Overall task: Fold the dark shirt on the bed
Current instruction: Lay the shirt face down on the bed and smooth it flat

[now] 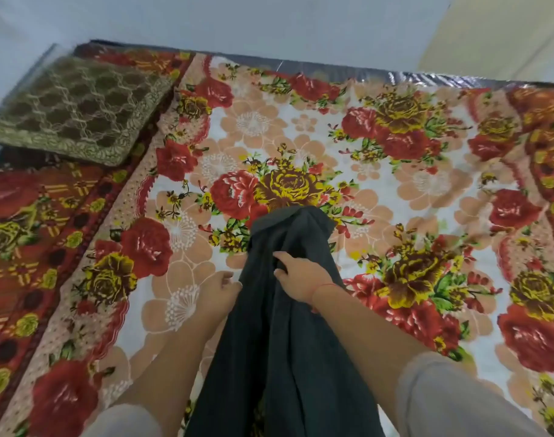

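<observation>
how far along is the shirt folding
Done: nothing folded yet; the dark shirt hangs bunched, only its far end on the bed. In hand: the right hand grips it mid-length, the left hand is at its edge. Left: spreading flat, every fold.

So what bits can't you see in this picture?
Head view:
dark shirt: lower end cut off by the bottom edge; sleeves and collar lost in its own folds.
left hand: the shirt hides its finger ends, so its grip is unclear.
bed: right side cut off by the frame edge.
</observation>
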